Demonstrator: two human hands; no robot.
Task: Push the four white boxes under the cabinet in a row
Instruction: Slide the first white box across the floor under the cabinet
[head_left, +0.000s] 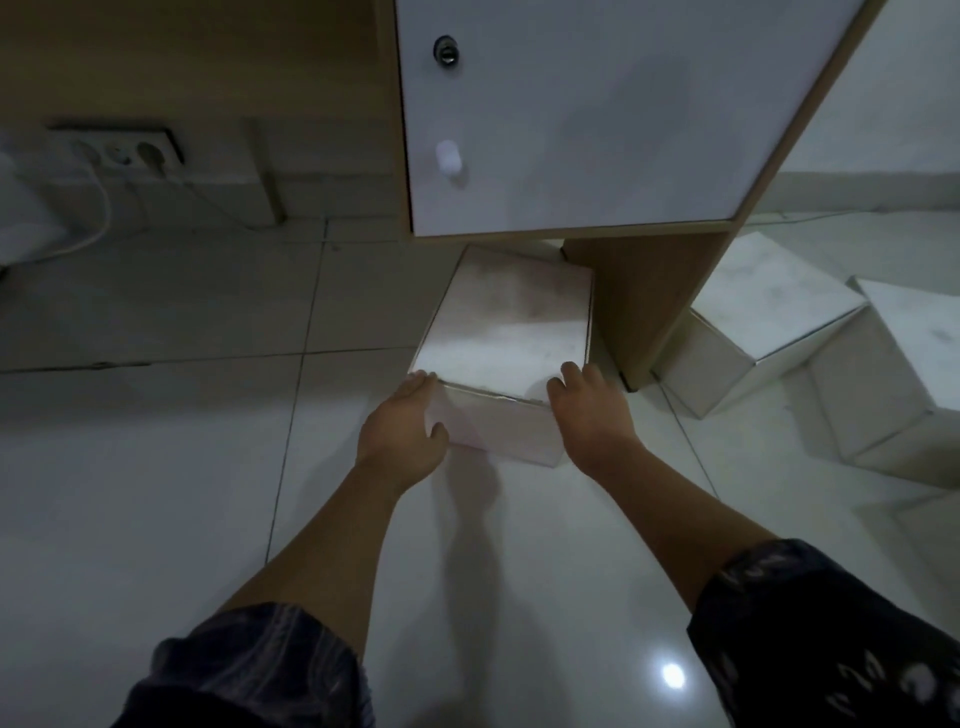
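A white box lies on the tiled floor with its far end tucked just under the cabinet. My left hand holds the box's near left corner, fingers on the top edge and thumb on the front face. At the near right corner my right hand wraps over the top edge and side. Two more white boxes, one and another, sit touching each other on the floor right of the cabinet's wooden side panel. Another box edge shows under the cabinet behind the first box.
The cabinet has a white door with a lock and a knob. A wall socket with plugged cables sits low at the left. Glossy floor tiles spread to the left and toward me.
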